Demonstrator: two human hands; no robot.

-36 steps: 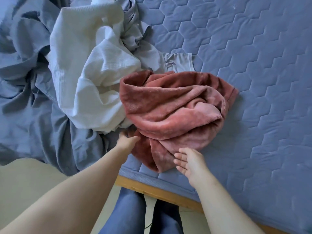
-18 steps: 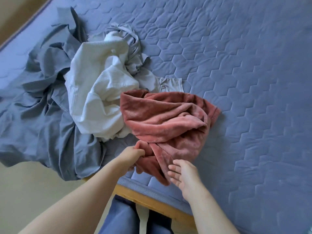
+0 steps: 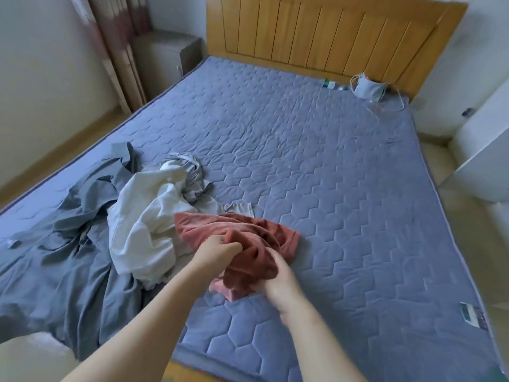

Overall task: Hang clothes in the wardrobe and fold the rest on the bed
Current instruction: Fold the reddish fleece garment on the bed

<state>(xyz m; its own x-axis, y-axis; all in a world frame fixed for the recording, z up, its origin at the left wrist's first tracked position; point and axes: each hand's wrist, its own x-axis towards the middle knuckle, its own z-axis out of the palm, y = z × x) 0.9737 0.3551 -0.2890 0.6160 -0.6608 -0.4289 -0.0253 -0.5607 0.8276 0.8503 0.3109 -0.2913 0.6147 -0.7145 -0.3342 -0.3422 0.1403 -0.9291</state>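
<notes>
Left hand [image 3: 220,248] and right hand [image 3: 278,279] both grasp the red cloth [image 3: 248,235] on the bed [image 3: 330,175], beside white clothes [image 3: 143,224].

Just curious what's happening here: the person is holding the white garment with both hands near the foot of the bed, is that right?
Not quite. The left hand and right hand hold the rust-red garment, not the white garment, which lies beside it. The head view shows this, near the foot of the bed.
</notes>
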